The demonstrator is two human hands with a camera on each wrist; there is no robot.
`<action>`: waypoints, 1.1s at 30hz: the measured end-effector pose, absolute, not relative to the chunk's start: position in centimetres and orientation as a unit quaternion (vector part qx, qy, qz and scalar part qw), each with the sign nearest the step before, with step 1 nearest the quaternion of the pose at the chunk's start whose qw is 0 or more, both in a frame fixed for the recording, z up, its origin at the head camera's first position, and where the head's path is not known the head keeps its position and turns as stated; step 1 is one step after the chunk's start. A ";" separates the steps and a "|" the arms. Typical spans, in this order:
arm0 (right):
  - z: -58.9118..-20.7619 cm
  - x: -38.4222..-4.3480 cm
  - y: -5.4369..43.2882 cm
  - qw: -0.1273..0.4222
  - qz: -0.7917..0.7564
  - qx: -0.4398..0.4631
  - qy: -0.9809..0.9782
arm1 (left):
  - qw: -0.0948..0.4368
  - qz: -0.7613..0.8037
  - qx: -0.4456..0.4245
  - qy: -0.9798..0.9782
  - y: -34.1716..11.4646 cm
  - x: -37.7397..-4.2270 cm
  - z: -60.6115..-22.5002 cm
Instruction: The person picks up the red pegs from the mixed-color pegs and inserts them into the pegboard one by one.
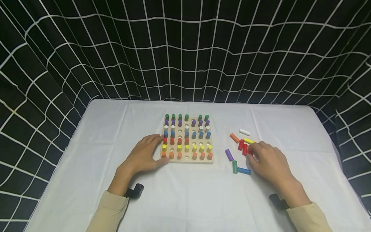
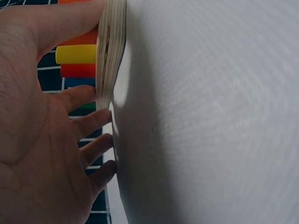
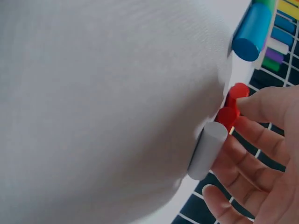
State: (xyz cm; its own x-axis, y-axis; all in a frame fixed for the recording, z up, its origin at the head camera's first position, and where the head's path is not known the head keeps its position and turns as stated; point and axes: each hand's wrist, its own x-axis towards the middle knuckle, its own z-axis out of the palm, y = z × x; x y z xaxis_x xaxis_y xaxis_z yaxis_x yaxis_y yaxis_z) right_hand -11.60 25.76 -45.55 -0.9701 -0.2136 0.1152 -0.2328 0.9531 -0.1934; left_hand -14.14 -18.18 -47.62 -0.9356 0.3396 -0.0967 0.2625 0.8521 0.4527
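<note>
A wooden pegboard (image 1: pixel 200 161) carries rows of upright coloured pegs, with several bare holes among them. At its near left corner is my left hand (image 1: pixel 146 154), thumb at the front edge and index fingertip against the left side, the fingers spread and fairly straight. In the left wrist view, the board's layered edge (image 2: pixel 111 51) meets that thumb. Over the loose pegs on the right, my right hand (image 1: pixel 269 161) pinches a red peg (image 3: pixel 227 117) between thumb and index finger. Another red peg (image 3: pixel 240 90) lies just beyond, and a white peg (image 3: pixel 208 151) beside the other fingers.
Around the right hand lie loose pegs: white (image 1: pixel 244 132), orange (image 1: pixel 234 138), yellow (image 1: pixel 248 140), red (image 1: pixel 241 145), purple (image 1: pixel 229 155), green (image 1: pixel 234 167) and blue (image 1: pixel 244 171). A white cloth (image 1: pixel 203 199) covers the table. Dark netted curtains (image 1: pixel 185 48) stand behind and at both sides.
</note>
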 end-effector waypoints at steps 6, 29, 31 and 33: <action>-45.6 -11.8 26.0 0.041 0.104 0.116 -0.987 | 0.088 0.221 0.158 0.958 -18.1 -14.2 -47.6; -45.2 -11.7 26.0 0.066 0.088 0.091 -0.990 | 0.084 0.227 0.165 0.956 -17.9 -14.1 -47.5; -45.0 -11.5 26.0 0.066 0.085 0.086 -0.991 | 0.083 0.226 0.166 0.956 -18.0 -14.1 -47.4; -44.8 -11.4 26.1 0.075 0.085 0.085 -0.990 | 0.083 0.226 0.167 0.956 -18.1 -14.1 -47.4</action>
State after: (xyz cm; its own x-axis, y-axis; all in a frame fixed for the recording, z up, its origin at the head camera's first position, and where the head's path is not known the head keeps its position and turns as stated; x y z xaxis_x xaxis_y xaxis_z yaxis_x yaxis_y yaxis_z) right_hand -11.43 26.07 -44.81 -0.9743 -0.1554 0.1631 -0.1808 0.9712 -0.1549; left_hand -14.10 -18.07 -47.36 -0.9301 0.3577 -0.0835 0.2825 0.8418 0.4601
